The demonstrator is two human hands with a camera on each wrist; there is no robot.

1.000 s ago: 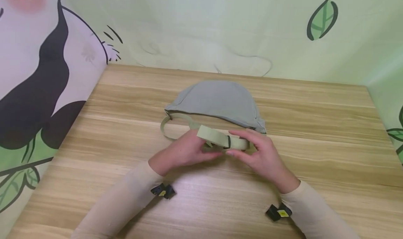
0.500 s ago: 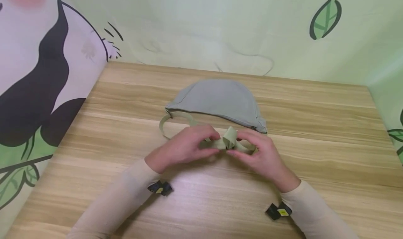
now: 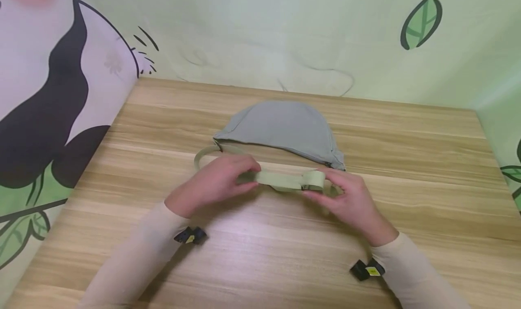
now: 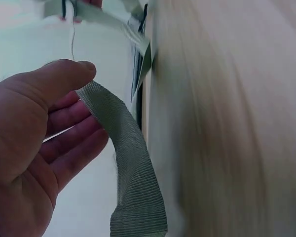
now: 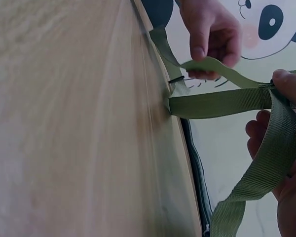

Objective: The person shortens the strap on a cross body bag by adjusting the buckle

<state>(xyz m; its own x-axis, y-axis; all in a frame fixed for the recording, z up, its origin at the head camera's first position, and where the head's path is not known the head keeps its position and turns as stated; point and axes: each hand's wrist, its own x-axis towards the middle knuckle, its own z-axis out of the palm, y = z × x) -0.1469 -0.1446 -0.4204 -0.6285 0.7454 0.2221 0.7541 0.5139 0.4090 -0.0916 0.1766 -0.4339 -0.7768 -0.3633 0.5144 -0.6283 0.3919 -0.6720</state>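
Note:
A grey crescent-shaped waist bag (image 3: 281,124) lies flat on the wooden table, with its light green webbing strap (image 3: 281,180) on the near side. My left hand (image 3: 213,180) pinches the strap between thumb and fingers, left of centre. Opposite it, my right hand (image 3: 352,196) holds the strap beside a dark slider buckle (image 3: 305,187), where the webbing forms a small upright loop. Between the hands the strap runs nearly straight, raised off the table. In the right wrist view, the right thumb presses at the slider (image 5: 267,85) and more webbing (image 5: 266,158) hangs below.
The wooden table (image 3: 260,263) meets a pale green wall (image 3: 244,37) with painted leaves at the back. A panda picture (image 3: 65,87) covers the left wall. Small black wrist devices (image 3: 190,235) sit on both sleeves. A strap loop (image 3: 205,153) lies left of the bag.
My left hand has moved left, drawing the strap out straighter between the hands. The loop at the slider has shifted right with my right hand. The bag stays in place.

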